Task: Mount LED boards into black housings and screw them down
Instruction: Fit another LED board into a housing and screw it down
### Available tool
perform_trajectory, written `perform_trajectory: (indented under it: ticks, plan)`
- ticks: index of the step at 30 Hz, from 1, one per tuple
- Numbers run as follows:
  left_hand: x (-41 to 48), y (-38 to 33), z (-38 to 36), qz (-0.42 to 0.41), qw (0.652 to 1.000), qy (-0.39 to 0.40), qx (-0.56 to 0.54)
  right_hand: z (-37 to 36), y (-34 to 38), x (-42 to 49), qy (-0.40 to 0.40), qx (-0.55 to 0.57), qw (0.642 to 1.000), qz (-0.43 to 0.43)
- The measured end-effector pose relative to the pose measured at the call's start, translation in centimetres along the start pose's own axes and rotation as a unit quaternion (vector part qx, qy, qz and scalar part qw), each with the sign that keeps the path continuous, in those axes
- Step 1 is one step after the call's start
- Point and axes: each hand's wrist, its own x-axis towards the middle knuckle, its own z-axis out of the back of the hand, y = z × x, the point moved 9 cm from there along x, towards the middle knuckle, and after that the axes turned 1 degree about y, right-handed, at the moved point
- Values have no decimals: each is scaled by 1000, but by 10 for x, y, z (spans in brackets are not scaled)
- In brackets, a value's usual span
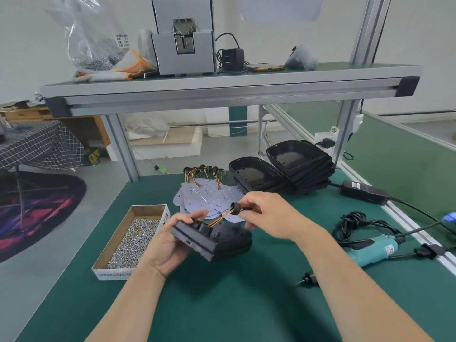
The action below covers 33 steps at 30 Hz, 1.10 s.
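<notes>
My left hand (170,240) grips a black housing (217,239) from its left end and holds it tilted above the green table (222,304). My right hand (269,218) pinches a black round grommet (235,209) on the orange, yellow and green wires (219,218) that come out of the housing's back. A pile of white LED boards (209,196) with wired connectors lies just behind the hands. Two stacks of black housings (283,169) stand at the back right. An open cardboard box of screws (134,239) sits at the left.
A teal electric screwdriver (370,250) lies at the right with its coiled black cable (355,223) and a power adapter (362,192). An aluminium shelf (222,85) overhead carries a grey screw feeder machine (183,43), a bag of screws and gloves.
</notes>
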Motion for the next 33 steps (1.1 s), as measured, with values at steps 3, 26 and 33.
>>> perform_trajectory:
  ticks: [3,26,33]
  plan:
    - [-4,9,7,6,999,-15,-49,-1,3,-1,1,-22,1000,0]
    - [-31,-24,-116,-84,750,145,640,-19,71,-9,44,-261,959,102]
    - [-29,-22,-91,-60,783,49,617,-22,83,-12,-31,-344,931,121]
